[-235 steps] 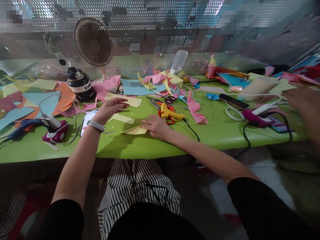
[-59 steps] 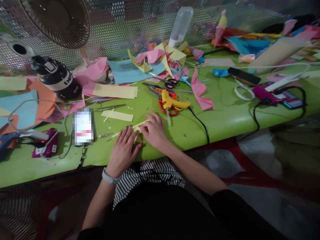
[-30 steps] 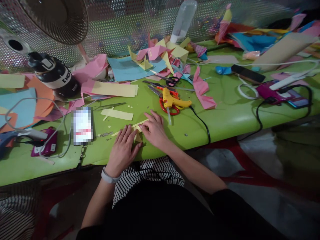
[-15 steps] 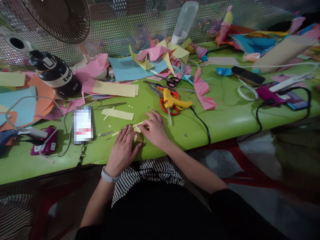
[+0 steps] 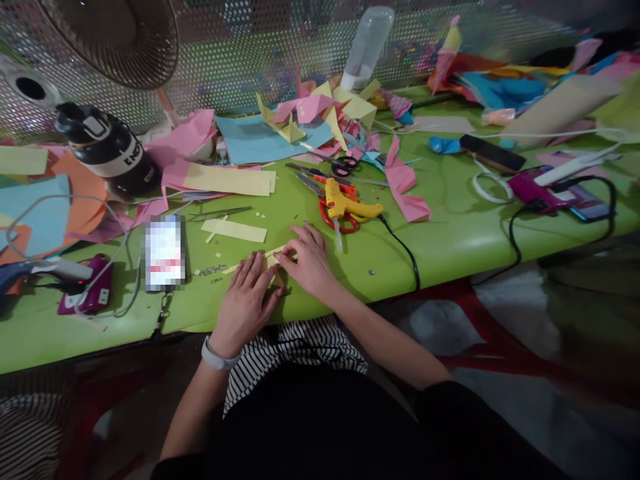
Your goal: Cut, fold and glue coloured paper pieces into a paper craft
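A piece of pale yellow paper [image 5: 273, 257] with a narrow folded edge lies on the green table, partly hidden under both hands. My left hand [image 5: 243, 299] rests flat over its left part with fingers stretched out, pressing it down. At the folded edge, the thumb and index finger of my right hand [image 5: 309, 265] pinch the paper, while its other fingers extend to the right. Just above the hands is a loose yellow paper strip [image 5: 239, 231]. Small scraps [image 5: 213, 270] are scattered left of the paper.
A yellow glue gun [image 5: 347, 203] lies over red-handled scissors [image 5: 350, 227], right of my hands. The phone [image 5: 164, 257] is to the left. Behind stand a black bottle [image 5: 110, 157] and a fan [image 5: 113, 40], among coloured paper. A purple power strip [image 5: 540, 190] with cables sits right.
From its raised position earlier, my left hand has come down onto the paper. My right fingertips have lately slid slightly left along the folded edge. Another person's hand at right is gone.
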`<state>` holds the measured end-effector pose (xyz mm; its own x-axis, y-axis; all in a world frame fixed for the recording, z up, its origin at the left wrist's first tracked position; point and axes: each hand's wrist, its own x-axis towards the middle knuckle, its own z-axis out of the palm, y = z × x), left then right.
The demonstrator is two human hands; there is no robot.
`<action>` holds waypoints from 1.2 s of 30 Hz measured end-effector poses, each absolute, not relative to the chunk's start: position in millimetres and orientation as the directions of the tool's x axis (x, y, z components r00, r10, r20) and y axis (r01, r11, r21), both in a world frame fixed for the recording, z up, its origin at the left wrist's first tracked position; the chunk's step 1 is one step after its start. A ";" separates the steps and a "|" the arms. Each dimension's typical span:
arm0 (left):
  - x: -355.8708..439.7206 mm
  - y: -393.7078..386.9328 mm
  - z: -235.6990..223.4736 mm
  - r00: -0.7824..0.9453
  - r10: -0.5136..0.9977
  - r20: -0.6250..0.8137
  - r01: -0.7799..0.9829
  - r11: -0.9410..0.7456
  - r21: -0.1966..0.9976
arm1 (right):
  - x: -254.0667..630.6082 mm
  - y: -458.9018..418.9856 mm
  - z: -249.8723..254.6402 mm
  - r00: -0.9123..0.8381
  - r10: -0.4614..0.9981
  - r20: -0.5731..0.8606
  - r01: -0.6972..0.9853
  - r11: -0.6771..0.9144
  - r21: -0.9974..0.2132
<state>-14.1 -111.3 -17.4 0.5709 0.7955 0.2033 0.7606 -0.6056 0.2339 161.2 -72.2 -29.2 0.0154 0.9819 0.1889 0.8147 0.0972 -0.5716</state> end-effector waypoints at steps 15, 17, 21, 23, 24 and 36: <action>-14.1 -111.1 -17.1 0.570 0.796 0.202 0.760 -0.605 0.237 | 161.9 -70.5 -29.5 -0.001 0.986 0.169 0.802 0.102 -0.589; -14.3 -111.0 -17.0 0.572 0.793 0.211 0.758 -0.609 0.234 | 161.2 -69.6 -31.4 0.001 0.983 0.185 0.803 0.109 -0.586; -14.3 -110.9 -17.9 0.574 0.786 0.228 0.754 -0.617 0.226 | 161.9 -69.1 -33.2 0.007 0.977 0.214 0.811 0.120 -0.572; -13.9 -111.1 -18.5 0.573 0.787 0.228 0.757 -0.615 0.220 | 165.2 -73.2 -31.5 0.003 0.971 0.237 0.820 0.133 -0.556; -13.7 -111.3 -18.8 0.572 0.788 0.227 0.759 -0.614 0.217 | 167.7 -77.0 -30.0 -0.013 0.967 0.255 0.827 0.153 -0.541; -15.7 -112.5 -23.9 0.572 0.779 0.258 0.755 -0.623 0.205 | 190.3 -117.5 -19.5 -0.406 0.898 0.168 0.856 0.438 -0.275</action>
<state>-15.7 -112.5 -23.9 0.5719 0.7787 0.2581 0.7553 -0.6226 0.2048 190.3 -117.5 -19.5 -0.4059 0.8983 0.1679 0.8559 0.4381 -0.2747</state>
